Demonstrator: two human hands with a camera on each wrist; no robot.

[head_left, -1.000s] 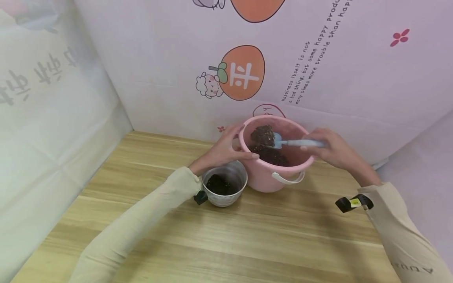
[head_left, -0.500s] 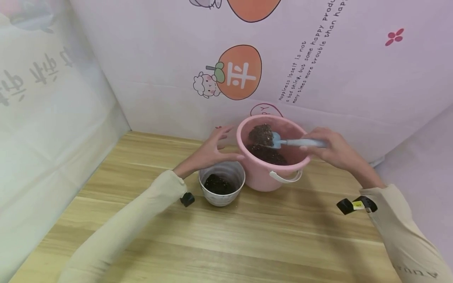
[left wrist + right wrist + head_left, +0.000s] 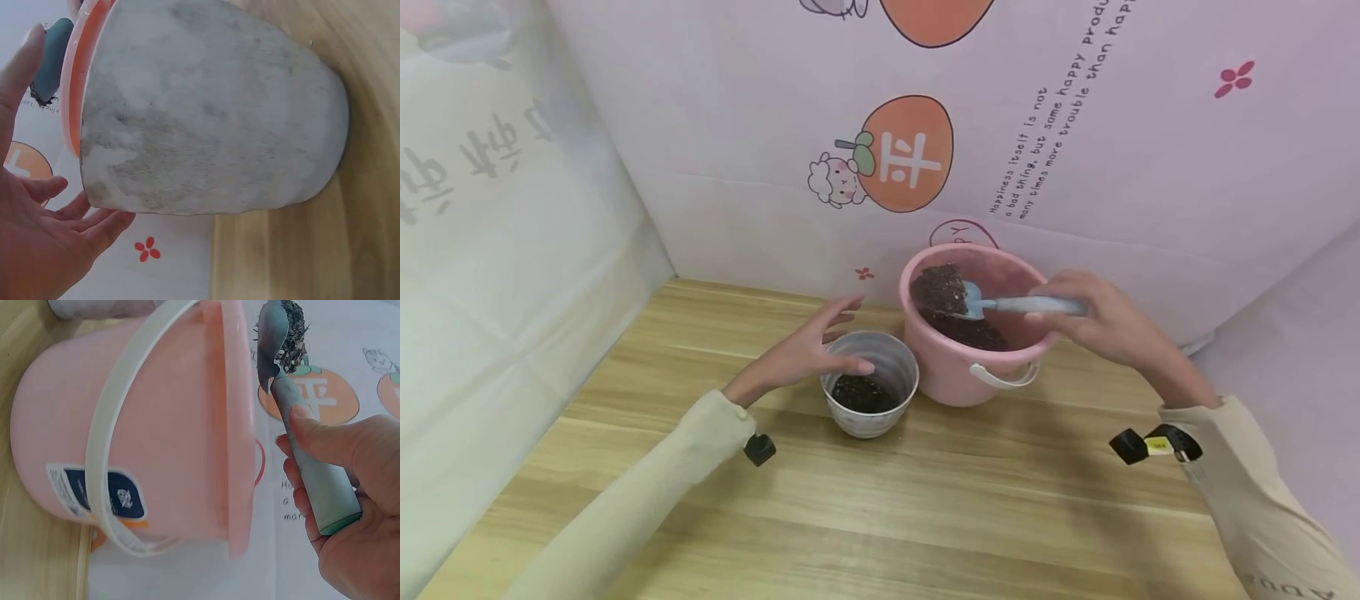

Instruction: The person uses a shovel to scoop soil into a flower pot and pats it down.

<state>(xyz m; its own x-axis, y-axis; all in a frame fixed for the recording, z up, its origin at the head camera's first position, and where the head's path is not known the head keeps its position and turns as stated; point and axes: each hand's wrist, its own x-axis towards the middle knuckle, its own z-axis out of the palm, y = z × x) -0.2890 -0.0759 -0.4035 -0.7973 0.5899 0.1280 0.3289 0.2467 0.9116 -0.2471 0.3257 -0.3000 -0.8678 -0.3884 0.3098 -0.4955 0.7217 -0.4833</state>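
My right hand (image 3: 1093,315) grips the pale blue handle of a garden trowel (image 3: 312,465), held level over a pink bucket (image 3: 958,379). Dark soil (image 3: 942,289) is heaped on the trowel's blade, and more lies inside the bucket. Left of the bucket stands a greyish-white pot (image 3: 212,106) with some dark soil (image 3: 861,393) in its bottom. My left hand (image 3: 808,346) is at the pot's left rim, its thumb stretched over the opening and its fingers loosely spread behind. In the left wrist view the fingertips (image 3: 115,225) sit right at the rim.
A white carry handle (image 3: 1006,379) hangs down the bucket's front. The wooden table (image 3: 880,508) meets a printed cloth wall (image 3: 737,167) close behind the bucket, with more cloth at the left and right sides.
My left hand has let go of the bucket's rim and moved left and down to the pot. The loaded trowel has shifted slightly left over the bucket.
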